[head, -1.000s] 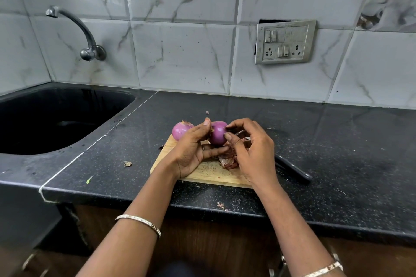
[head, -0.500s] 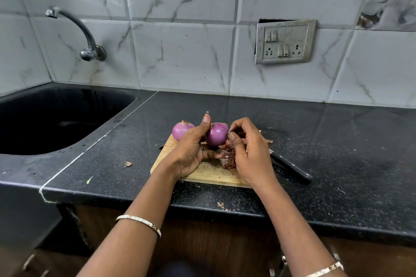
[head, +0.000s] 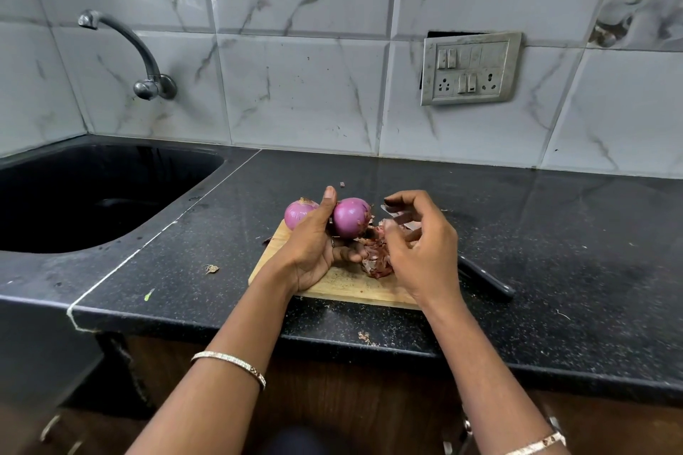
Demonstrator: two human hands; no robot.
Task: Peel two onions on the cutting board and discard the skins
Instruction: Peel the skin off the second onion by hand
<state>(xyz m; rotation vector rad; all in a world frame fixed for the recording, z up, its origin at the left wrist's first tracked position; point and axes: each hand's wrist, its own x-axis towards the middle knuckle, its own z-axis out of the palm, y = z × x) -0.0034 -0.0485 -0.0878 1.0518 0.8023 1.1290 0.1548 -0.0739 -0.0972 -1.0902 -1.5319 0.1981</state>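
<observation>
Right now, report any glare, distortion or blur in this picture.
Head view: the wide-angle lens bows the wall tiles and the countertop edge; a soft window reflection sits on the upper-left tile; the right hand pinching skin looks slightly soft; the onion in the left hand is sharp; no hard shadows.

The right onion point(head: 350, 218), glossy purple, nearly bare, was gripped by the left hand point(head: 314, 251) above the wooden cutting board point(head: 347, 286); the left onion point(head: 296, 213) sat on its far-left corner; reddish skins point(head: 377, 262) lay heaped mid-board.
</observation>
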